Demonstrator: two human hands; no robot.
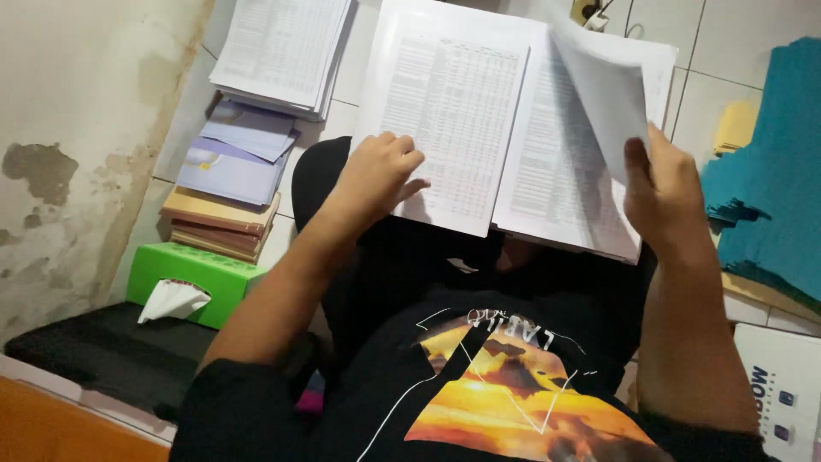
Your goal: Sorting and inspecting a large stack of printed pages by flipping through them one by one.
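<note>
**Two hands working through an open bundle of printed tables**

Here, the person is sitting with a thick open bundle of white sheets printed with dense tables (462, 111) lying across their lap, its far edge reaching over the pale tiled floor (727, 51). The left hand (376, 175) is resting on the left-hand page, its fingers curled together and pressing down near the lower edge of the sheet. The right hand (663, 184) is lifting a single loose white page (603, 94), pinching its lower corner between thumb and fingers so that the sheet is curving up and over the right-hand page.

To the left, a second pile of printed sheets (278, 51) is lying on the tiles, with lilac booklets (235, 154) stacked on brown-covered books (218, 222) just below it. A green cardboard tissue box (192, 274) is standing nearer the person. Teal sheets (774, 162) are fanning out on the right.
</note>
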